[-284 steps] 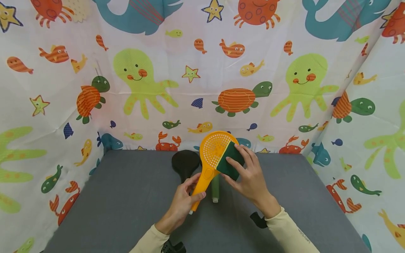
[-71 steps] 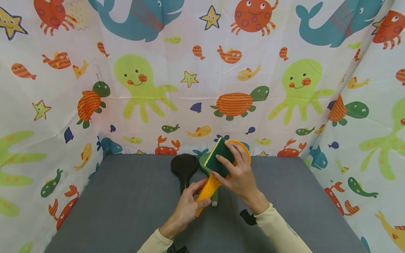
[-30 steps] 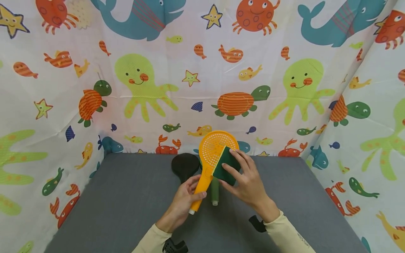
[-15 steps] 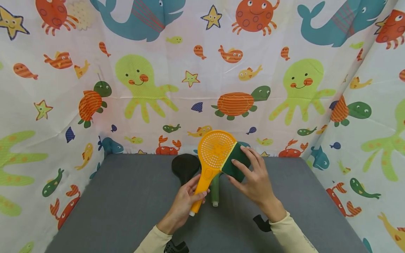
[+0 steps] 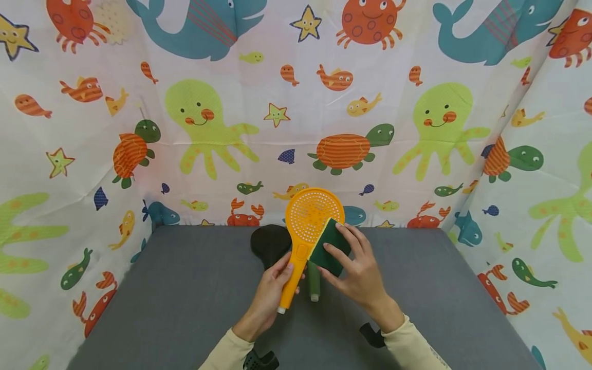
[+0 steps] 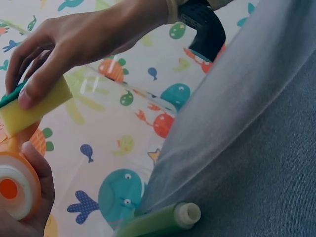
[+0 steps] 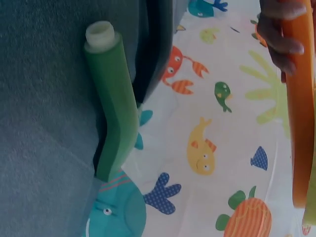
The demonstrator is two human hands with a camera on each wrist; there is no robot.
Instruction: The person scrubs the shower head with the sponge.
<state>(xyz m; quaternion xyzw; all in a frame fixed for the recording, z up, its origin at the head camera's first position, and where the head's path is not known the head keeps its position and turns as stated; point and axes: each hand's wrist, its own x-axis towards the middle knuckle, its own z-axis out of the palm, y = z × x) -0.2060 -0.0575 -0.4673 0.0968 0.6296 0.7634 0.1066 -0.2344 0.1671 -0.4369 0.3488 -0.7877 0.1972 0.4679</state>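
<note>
We've got the yellow shower head (image 5: pixel 302 218) up off the bench (image 5: pixel 199 293), perforated face toward the head camera, white stub at the bottom. Left hand (image 5: pixel 268 293) grip is wrapped on its handle. Right hand (image 5: pixel 363 277) grip pinches a green-and-yellow sponge (image 5: pixel 333 237), thumb on the yellow side, fingertips on the green.

Delta vs 0.5 s ago: sponge was out at the face's right rim; now it's down and left, overlapping the lower right of the face and reaching the neck. Right hand moved with it. Close to where we had it 1 s back; at 2.4 s back it hid most of the face. Left thumb lay across the handle half a second ago, now it points up along it. From these views we can't tell how hard the sponge presses.

Black shower head (image 5: pixel 270 244) and green shower head (image 5: pixel 314 283) haven't moved: both on the bench behind the hands, green one showing only its handle in the head view.

Markings: small dark print on the right sleeve (image 5: pixel 411 341), too small for us to read.
</note>
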